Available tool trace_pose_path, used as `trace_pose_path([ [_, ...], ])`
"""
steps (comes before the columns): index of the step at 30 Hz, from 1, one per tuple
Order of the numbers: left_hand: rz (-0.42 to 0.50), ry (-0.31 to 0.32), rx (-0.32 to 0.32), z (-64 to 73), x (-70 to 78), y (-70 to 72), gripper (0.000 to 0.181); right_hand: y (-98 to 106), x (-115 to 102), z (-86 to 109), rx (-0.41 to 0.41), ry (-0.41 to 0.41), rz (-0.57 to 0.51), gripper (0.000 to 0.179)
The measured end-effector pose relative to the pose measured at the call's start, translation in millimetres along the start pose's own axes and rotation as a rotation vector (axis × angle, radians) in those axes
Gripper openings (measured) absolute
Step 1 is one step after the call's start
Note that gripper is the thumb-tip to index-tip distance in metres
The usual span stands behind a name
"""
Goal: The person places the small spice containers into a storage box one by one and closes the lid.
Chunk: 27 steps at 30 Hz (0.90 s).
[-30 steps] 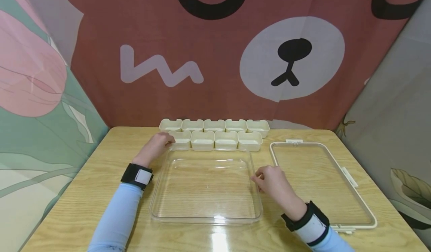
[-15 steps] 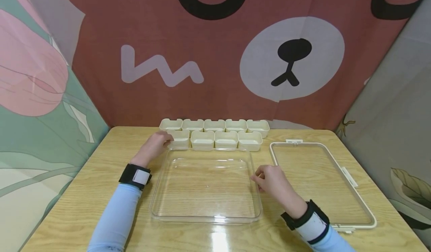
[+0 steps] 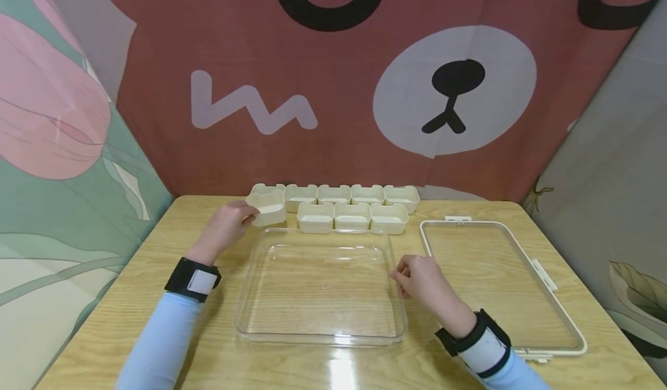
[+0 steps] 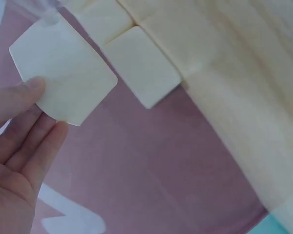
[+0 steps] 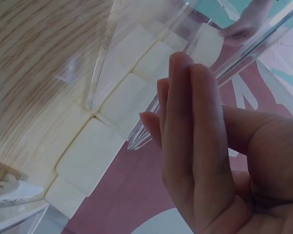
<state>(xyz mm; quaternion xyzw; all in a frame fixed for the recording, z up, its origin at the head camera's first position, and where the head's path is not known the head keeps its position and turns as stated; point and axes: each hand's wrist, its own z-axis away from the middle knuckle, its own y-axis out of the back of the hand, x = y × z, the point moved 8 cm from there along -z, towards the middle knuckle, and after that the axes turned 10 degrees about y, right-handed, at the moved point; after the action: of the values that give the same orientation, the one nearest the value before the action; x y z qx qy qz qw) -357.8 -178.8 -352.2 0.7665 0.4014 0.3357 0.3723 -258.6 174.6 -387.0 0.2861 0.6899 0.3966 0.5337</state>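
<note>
My left hand (image 3: 224,228) pinches a small cream tub (image 3: 269,208) by its left side. The tub is raised and tilted, at the left end of the front row of cream tubs (image 3: 352,217). In the left wrist view the thumb lies on one face of the cream tub (image 4: 63,70), fingers behind it. A clear rectangular plastic bin (image 3: 320,340) stands in the middle of the wooden table. My right hand (image 3: 424,283) holds the bin's right rim between thumb and fingers; in the right wrist view the fingers (image 5: 205,131) partly hide that rim.
A back row of cream tubs (image 3: 333,194) stands near the wall cloth (image 3: 344,153). On the right of the table (image 3: 140,274) lies a clear lid with a white frame (image 3: 502,286) and clips.
My left hand has moved slightly left and toward me, lifting the front row's leftmost tub and tilting it. The right hand and the clear bin stay put.
</note>
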Motion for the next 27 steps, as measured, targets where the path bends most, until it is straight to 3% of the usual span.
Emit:
trace_pose_path([
  [13, -0.055, -0.132, 0.029, 10.7, 36.7, 33.3, 0.011, 2.3, -3.2, 1.1, 0.030, 0.038, 0.000, 0.014],
  [21, -0.079, -0.237, 0.046, 20.5, 60.0, 44.2, 0.012, 0.1, -2.8, 1.0, 0.009, 0.031, 0.027, 0.014],
  [27, -0.098, -0.264, 0.015, 25.7, 69.7, 43.5, 0.012, 0.7, -4.3, 1.2, 0.006, 0.034, 0.043, 0.015],
])
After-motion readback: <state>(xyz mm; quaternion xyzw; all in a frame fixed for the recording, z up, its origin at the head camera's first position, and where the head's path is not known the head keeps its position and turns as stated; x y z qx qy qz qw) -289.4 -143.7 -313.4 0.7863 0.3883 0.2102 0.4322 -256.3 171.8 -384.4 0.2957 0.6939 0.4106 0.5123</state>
